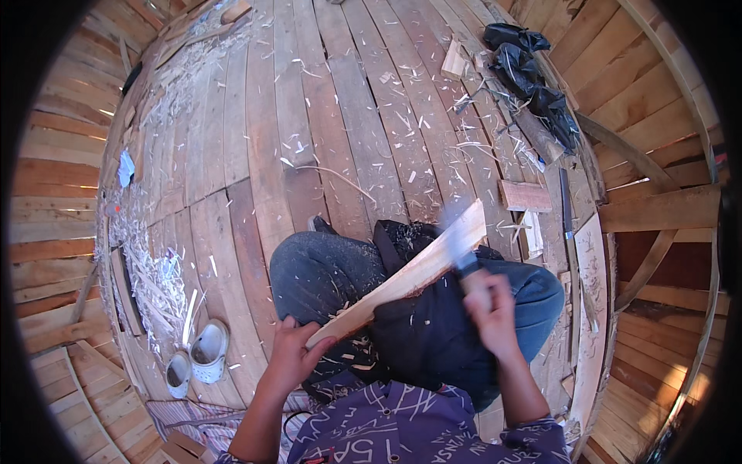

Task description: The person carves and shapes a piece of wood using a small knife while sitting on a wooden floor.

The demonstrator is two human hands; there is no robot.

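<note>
A long, pale piece of wood (410,274) slants across my lap, from my left knee up toward the right. My left hand (297,348) is closed around its lower left end, thumb on top. In my right hand (492,313) is the handle of a knife (461,246), its blade smeared by motion. The blade is at the wood's upper right part; whether it touches the wood I cannot tell. Bark-like darker edging shows along the wood's lower side. Small shavings lie on my dark trousers and the dark cloth in my lap.
Wood shavings are scattered over the plank floor (247,147), heaped at the left (158,282). Light clogs (209,352) stand at the lower left. Black plastic bags (514,69) lie at the upper right. Short boards (525,196) and long strips (589,301) lie along the right wall.
</note>
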